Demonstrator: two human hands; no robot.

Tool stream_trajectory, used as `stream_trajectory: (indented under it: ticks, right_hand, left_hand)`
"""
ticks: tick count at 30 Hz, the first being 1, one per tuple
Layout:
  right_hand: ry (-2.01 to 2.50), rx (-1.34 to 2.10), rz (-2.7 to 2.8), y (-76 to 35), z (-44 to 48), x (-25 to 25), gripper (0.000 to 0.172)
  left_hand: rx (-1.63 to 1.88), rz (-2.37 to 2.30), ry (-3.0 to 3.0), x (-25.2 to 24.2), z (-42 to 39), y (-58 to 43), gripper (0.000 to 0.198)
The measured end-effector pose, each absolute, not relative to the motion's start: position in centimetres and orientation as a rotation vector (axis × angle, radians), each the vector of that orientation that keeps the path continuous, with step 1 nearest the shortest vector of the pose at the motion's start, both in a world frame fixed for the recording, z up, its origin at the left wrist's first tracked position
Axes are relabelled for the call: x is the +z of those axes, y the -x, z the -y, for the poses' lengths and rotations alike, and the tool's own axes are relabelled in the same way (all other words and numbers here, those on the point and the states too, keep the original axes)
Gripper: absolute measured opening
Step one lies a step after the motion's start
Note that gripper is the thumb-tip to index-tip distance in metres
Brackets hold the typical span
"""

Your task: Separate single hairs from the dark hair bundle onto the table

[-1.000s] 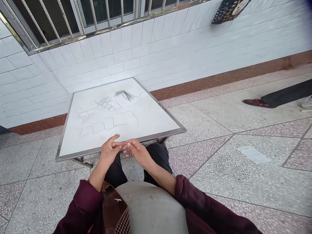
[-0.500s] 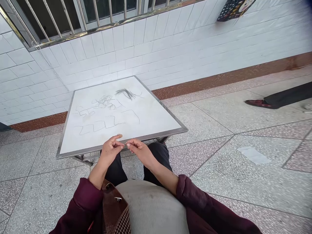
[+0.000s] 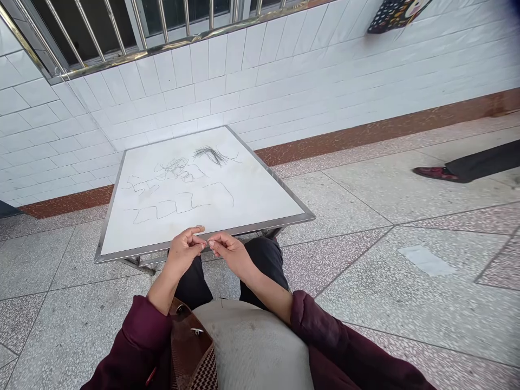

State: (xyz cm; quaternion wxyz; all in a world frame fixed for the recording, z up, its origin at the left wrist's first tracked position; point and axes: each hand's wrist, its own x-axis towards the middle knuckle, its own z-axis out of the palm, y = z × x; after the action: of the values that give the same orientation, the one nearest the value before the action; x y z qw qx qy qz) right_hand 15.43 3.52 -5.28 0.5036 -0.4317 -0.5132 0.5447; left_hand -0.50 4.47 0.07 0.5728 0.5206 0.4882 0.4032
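In front of my lap, just past the near edge of the white-topped table [image 3: 260, 203], my two hands meet fingertip to fingertip. My left hand [image 3: 184, 249] pinches with thumb and index finger, its other fingers partly extended. My right hand [image 3: 229, 252] pinches too, its fingers curled. A tiny piece of a thin dark strand shows between the fingertips; most of it is hidden. On the tabletop lie a bundle of straight dark strands [image 3: 211, 155], a tangled heap of strands [image 3: 176, 169] and several longer strands bent into zigzags [image 3: 166, 202].
Behind the table rises a white tiled wall [image 3: 162, 114] with a barred window [image 3: 142, 27]. A patterned bag [image 3: 396, 15] hangs at upper right. Another person's shoe and trouser leg [image 3: 467, 165] are at right. A white sheet [image 3: 426, 260] lies on the floor. A brown strap [image 3: 190, 341] crosses my front.
My right hand has shifted slightly left, bringing the fingertips of both hands closer together. The view has moved a little; the strands on the table look unchanged.
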Motion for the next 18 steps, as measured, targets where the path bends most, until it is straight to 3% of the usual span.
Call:
stream_trajectory:
  ticks: [18]
  right_hand:
    - [1.098,1.447,1.198,-16.3,-3.2,-3.6,0.029]
  left_hand:
    - [0.979,-1.095,-0.822,0.1,-5.5,4.6,0.042]
